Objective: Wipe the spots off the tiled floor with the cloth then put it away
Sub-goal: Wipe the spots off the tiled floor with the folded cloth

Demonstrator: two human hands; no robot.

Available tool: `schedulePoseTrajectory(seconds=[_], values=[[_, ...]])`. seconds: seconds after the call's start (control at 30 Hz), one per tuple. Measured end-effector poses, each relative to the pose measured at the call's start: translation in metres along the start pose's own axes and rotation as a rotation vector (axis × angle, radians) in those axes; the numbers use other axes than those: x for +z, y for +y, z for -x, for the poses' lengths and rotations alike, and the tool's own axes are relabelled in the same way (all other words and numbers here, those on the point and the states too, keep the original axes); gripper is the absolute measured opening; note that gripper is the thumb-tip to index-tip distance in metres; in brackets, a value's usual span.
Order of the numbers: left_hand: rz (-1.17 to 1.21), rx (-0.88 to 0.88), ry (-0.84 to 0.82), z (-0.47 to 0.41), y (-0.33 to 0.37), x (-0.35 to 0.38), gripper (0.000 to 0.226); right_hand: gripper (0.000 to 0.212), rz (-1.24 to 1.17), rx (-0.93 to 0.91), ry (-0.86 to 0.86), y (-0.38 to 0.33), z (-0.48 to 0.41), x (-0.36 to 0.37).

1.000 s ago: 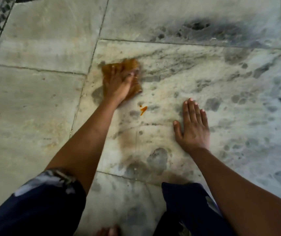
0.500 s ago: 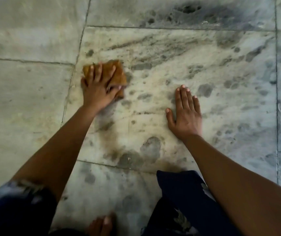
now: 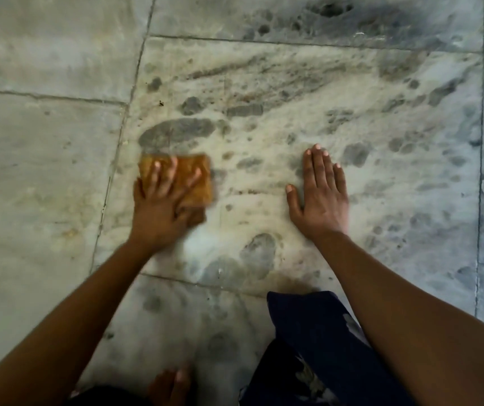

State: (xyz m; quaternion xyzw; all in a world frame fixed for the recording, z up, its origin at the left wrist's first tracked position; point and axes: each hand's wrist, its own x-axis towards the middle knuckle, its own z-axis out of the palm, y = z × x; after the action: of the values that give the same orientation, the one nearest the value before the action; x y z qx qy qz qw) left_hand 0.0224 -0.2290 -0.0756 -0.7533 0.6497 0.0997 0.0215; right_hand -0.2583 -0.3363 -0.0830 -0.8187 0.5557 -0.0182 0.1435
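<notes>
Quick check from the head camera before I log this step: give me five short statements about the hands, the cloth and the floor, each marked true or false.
1. The left hand presses the cloth flat on the floor. True.
2. The right hand holds a second cloth. False: it lies empty, palm down on the tile.
3. The cloth is blue. False: it is orange-brown.
4. The cloth lies on the same tile as the right hand. True.
5. Both hands are lifted off the floor. False: both rest on it.
</notes>
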Motion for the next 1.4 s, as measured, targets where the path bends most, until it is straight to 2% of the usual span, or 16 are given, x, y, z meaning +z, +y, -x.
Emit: schedulePoseTrajectory(seconds=[0.13, 0.2, 0.27, 0.37, 0.43, 0.5, 0.6, 0.73, 0.83, 0.93, 1.03, 1.17, 1.27, 1.33, 1.4], values=[[0.098, -0.355, 0.002, -0.105, 0.001, -0.029, 0.059, 0.07, 0.0, 0.001, 0.004, -0.002, -0.001, 0.0], [0.13, -0.393, -0.029, -0.145, 0.024, -0.042, 0.059, 0.07, 0.012, 0.003, -0.001, -0.003, -0.001, -0.001], [0.114, -0.292, -0.064, -0.157, 0.058, -0.044, 0.059, 0.072, 0.025, 0.009, -0.003, -0.003, -0.001, -0.003], [0.036, -0.022, -0.071, -0.12, 0.102, -0.028, 0.063, 0.073, 0.023, 0.003, -0.002, -0.002, 0.0, -0.002], [0.016, 0.163, -0.039, -0.076, 0.101, -0.016, 0.067, 0.073, 0.008, 0.003, 0.003, -0.001, 0.0, -0.001], [0.025, 0.241, -0.001, -0.037, 0.076, -0.008, 0.068, 0.072, 0.002, 0.004, 0.007, -0.002, 0.0, 0.0], [0.065, 0.124, 0.01, -0.013, 0.018, -0.01, 0.074, 0.072, -0.002, 0.004, 0.002, -0.001, 0.0, 0.0], [0.027, -0.165, -0.013, -0.074, -0.046, -0.022, 0.085, 0.072, -0.003, 0.006, 0.0, -0.001, 0.0, 0.0], [0.031, -0.305, -0.037, -0.136, -0.033, -0.035, 0.08, 0.074, -0.001, 0.009, -0.004, -0.001, 0.0, 0.0], [0.073, -0.248, -0.065, -0.152, 0.02, -0.045, 0.08, 0.075, -0.001, 0.005, -0.002, -0.002, 0.001, 0.0], [0.077, -0.038, -0.068, -0.114, 0.055, -0.036, 0.079, 0.076, 0.005, 0.003, -0.007, -0.002, 0.0, 0.0], [0.129, 0.105, -0.042, -0.028, 0.069, -0.01, 0.072, 0.076, 0.02, -0.004, -0.02, 0.001, 0.0, -0.001], [0.26, 0.142, 0.024, 0.039, 0.073, -0.007, 0.07, 0.077, 0.002, -0.018, -0.039, 0.002, 0.002, -0.004], [0.257, 0.175, 0.091, 0.07, 0.072, -0.009, 0.067, 0.074, -0.018, -0.017, -0.08, 0.003, 0.0, -0.007], [0.334, 0.075, 0.088, 0.089, 0.074, -0.019, 0.062, 0.068, -0.041, -0.006, -0.123, 0.001, -0.002, -0.013]])
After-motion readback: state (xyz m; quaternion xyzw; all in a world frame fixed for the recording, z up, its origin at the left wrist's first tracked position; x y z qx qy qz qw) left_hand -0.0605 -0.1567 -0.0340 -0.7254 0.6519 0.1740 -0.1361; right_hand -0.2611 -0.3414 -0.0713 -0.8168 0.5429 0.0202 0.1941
